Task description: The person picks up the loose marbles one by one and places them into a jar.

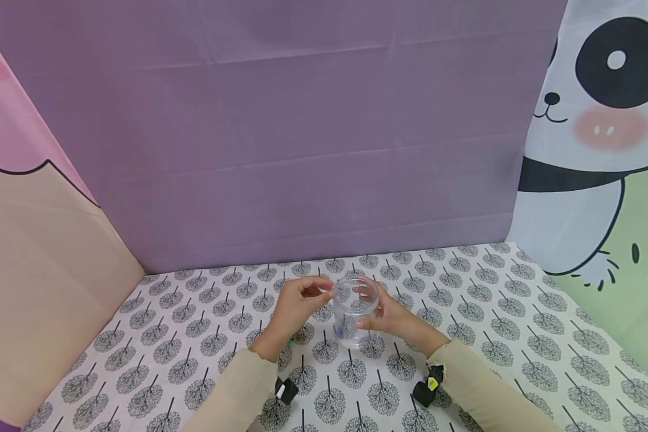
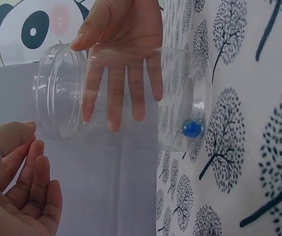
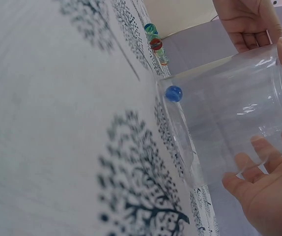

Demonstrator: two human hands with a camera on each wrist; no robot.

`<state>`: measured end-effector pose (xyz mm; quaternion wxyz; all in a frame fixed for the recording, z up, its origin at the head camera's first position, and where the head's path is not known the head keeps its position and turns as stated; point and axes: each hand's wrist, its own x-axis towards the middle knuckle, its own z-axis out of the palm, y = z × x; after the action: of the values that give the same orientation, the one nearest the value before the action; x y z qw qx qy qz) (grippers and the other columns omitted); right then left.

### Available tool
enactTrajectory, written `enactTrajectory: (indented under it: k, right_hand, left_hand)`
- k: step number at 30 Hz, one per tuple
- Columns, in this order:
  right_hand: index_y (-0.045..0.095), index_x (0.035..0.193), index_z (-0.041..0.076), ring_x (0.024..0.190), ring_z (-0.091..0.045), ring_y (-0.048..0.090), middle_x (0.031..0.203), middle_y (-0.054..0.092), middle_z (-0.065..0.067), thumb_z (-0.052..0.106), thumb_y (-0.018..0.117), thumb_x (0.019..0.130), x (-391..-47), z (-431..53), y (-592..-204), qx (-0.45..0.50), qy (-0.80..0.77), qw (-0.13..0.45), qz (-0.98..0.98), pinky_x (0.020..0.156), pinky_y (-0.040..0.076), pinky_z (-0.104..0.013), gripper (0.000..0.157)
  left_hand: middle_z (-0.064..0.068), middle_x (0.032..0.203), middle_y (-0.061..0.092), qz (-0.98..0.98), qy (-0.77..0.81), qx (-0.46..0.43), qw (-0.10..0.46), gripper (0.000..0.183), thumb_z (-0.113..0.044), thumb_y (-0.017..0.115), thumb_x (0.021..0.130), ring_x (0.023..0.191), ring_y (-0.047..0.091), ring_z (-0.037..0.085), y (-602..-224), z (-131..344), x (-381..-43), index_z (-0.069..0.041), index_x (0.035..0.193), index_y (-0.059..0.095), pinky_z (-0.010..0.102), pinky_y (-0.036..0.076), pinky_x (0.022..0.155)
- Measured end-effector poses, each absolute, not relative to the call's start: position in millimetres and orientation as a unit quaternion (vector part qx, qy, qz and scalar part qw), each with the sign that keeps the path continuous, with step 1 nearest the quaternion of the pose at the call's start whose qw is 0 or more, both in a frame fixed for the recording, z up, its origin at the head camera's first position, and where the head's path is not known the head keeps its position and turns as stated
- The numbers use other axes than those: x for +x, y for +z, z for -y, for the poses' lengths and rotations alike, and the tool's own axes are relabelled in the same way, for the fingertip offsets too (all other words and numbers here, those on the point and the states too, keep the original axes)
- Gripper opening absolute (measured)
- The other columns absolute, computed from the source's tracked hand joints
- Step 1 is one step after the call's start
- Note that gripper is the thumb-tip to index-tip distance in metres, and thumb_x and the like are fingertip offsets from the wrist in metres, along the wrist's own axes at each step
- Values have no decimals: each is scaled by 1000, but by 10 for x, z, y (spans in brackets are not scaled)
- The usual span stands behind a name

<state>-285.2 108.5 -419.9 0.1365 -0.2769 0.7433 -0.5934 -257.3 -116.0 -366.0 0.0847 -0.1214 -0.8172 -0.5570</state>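
A clear, wide-mouthed plastic jar (image 1: 356,309) stands upright on the patterned cloth, its mouth uncovered. My right hand (image 1: 391,315) holds it from the right, thumb on the near side and fingers round the far side; they show through the wall in the left wrist view. One blue glass marble (image 3: 174,93) lies inside at the jar's bottom. On the left, my left hand (image 1: 301,300) is beside the mouth, thumb and forefinger tips right at the rim (image 2: 57,91). Its other fingers (image 2: 40,182) are loosely bent, and nothing shows between them.
Several more marbles, green, red and clear, lie in a group on the cloth, with a red marble (image 3: 155,44) among them; my left arm mostly hides them in the head view. A purple backdrop (image 1: 302,150) rises behind the tree-print cloth (image 1: 237,324).
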Motion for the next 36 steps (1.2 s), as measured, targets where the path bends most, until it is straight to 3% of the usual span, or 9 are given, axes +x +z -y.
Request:
enactTrajectory:
  k: [9,14,30,36]
  right_hand:
    - [13,150,21,139,-34,23,152,25,-13,17,73,81,-2857,-1081,-4201,-274,-592,135,-745,110,20,-55,92]
    - [14,150,23,139,-34,22,152,25,-14,15,73,81,-2851,-1080,-4192,-274,-595,135,-743,110,20,-55,91]
    - [13,150,18,138,-36,23,152,25,-14,18,73,81,-2851,-1082,-4193,-281,-586,129,-749,110,20,-56,92]
    - [16,149,23,138,-35,24,152,26,-13,18,73,81,-2854,-1079,-4200,-279,-584,124,-752,109,22,-56,89]
  left_hand:
    - [4,85,68,812,-564,-124,84,15,-7,73,80,73,59,13,-3832,1308,-2657,-4,95,72,23,50,66]
    - [2,90,69,812,-567,-117,69,15,-8,73,81,78,61,12,-3861,1376,-2646,-9,95,72,23,51,70]
    - [3,95,71,822,-562,-76,52,17,-7,72,81,81,64,12,-3951,1563,-2612,-7,98,72,23,52,74]
    - [2,95,71,829,-553,-74,49,18,-9,72,81,79,62,12,-3975,1632,-2606,-7,100,72,22,50,62]
